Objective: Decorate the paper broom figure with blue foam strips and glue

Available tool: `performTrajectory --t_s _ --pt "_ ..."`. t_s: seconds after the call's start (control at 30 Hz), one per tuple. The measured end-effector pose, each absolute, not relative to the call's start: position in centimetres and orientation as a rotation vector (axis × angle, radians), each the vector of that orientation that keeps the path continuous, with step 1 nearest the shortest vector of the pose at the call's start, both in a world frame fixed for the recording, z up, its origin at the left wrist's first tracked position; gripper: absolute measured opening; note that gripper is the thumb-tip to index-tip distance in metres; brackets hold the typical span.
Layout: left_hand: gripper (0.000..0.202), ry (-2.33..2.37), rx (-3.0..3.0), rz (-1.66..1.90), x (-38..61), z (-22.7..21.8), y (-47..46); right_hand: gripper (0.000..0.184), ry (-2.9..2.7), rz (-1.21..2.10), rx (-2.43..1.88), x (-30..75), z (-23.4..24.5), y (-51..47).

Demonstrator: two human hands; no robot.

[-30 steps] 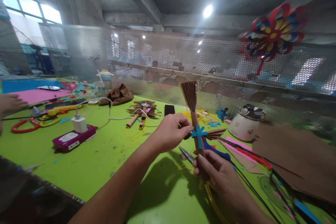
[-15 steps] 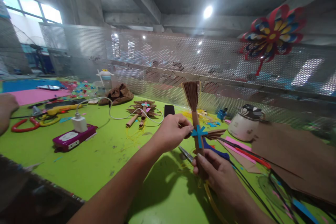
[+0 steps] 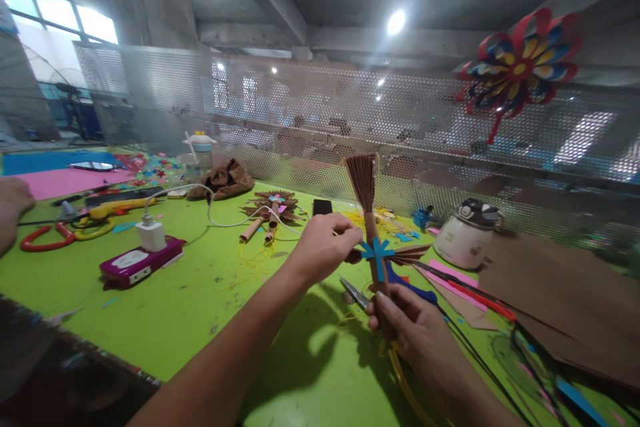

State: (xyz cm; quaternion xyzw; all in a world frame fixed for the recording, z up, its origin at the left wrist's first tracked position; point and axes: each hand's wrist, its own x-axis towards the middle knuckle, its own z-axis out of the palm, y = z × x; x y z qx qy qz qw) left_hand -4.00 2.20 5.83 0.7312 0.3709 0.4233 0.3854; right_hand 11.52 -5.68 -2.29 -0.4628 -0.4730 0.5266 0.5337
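Note:
Upright in my right hand (image 3: 407, 320) is a brown rolled-paper tube figure (image 3: 370, 227). Its top is a pleated fan, pleated wings stick out at both sides, and blue paper strips (image 3: 379, 253) cross at its middle. The right fingers wrap the lower tube. My left hand (image 3: 327, 243) is closed beside the left wing, its thumb and fingertips pinched together; what lies between them is hidden. Behind the right hand lie scissors (image 3: 413, 288) with blue handles, blades pointing left. A yellow strand (image 3: 400, 373) hangs below the tube.
A similar brown paper figure (image 3: 274, 210) lies on the green table (image 3: 200, 333). Left are a purple power strip (image 3: 143, 263) with a white cable and red-and-yellow scissors (image 3: 50, 238). Brown paper sheets (image 3: 565, 300) and a white jug (image 3: 465, 233) stand right. Another person's hand (image 3: 14, 210) is at far left.
My left hand has shifted slightly left, its fingertips moving off the blue strips, and its fingers are more curled. The top of the figure leans slightly further left. My right hand keeps its grip.

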Motion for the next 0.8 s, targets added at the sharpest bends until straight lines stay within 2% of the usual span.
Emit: performTrajectory --t_s 0.2,0.47,0.8 --pt "0.02 1.05 2.048 1.198 -4.4 6.06 2.32 0.029 -1.132 1.264 -1.096 11.36 -1.96 -5.65" --pt "0.014 1.072 2.095 1.166 -4.44 6.11 2.36 0.028 -1.142 1.259 -1.11 11.51 -2.17 -5.57" --pt "0.018 1.07 2.188 1.058 -4.16 5.93 2.3 0.029 -1.145 1.27 -1.085 11.48 -2.18 -5.72"
